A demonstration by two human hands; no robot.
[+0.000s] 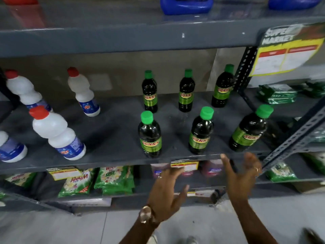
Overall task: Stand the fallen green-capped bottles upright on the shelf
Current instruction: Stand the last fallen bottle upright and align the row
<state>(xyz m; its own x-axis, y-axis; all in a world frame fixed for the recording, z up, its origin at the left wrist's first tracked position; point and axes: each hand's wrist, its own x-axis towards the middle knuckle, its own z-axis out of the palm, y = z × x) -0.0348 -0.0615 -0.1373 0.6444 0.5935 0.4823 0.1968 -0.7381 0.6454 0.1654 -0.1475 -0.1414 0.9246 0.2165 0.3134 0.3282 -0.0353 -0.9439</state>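
Observation:
Several dark bottles with green caps stand upright on the grey middle shelf (114,134) in two rows. The front row has a left bottle (150,134), a middle bottle (201,131) and a right bottle (249,129). Three more stand behind them, the left one (149,92), the middle one (187,91) and the right one (223,87). None lies on its side. My left hand (167,192) and my right hand (242,176) hover below the shelf's front edge, fingers spread, holding nothing.
White bottles with red caps (56,132) stand on the left half of the same shelf. Green detergent packets (114,180) fill the shelf below. A perforated metal upright (244,67) bounds the shelf on the right, with a yellow price sign (284,51). Blue jugs (186,6) sit above.

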